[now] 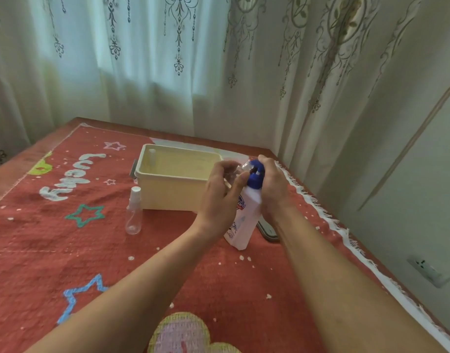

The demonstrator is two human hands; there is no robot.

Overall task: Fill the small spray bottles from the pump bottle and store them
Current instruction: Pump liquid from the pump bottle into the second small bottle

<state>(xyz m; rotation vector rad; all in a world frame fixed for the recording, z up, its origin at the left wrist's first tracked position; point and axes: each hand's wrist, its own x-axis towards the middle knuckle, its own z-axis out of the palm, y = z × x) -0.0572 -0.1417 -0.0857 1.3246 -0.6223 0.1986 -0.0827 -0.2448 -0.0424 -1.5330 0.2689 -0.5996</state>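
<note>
The white plastic pump bottle with a blue pump head [245, 215] stands a little tilted on the tabletop, which a red woven cloth with coloured stars and white letters [66, 250] covers. It is near the right front corner of the cream rectangular plastic storage box [173, 192]. The right hand [273, 189] is closed around the top of this bottle, with its fingers curled over the blue pump head. The left hand [220, 197] is closed around a small clear spray bottle without cap [234, 171] and holds it up just beside the pump nozzle; the hand hides most of this bottle, so I cannot tell how much liquid is in it. A second small clear plastic spray bottle with a white cap [134, 212] stands upright on the cloth, just in front of the left front corner of the box and apart from both hands. Inside the box, in its far left corner, a pale upright tube-like thing [151, 157] stands; it is too dim to tell more. A flat grey thing [268, 229] lies on the cloth behind the pump bottle, partly hidden. Pale curtains with dark embroidery [167, 59] hang behind the tabletop.
</note>
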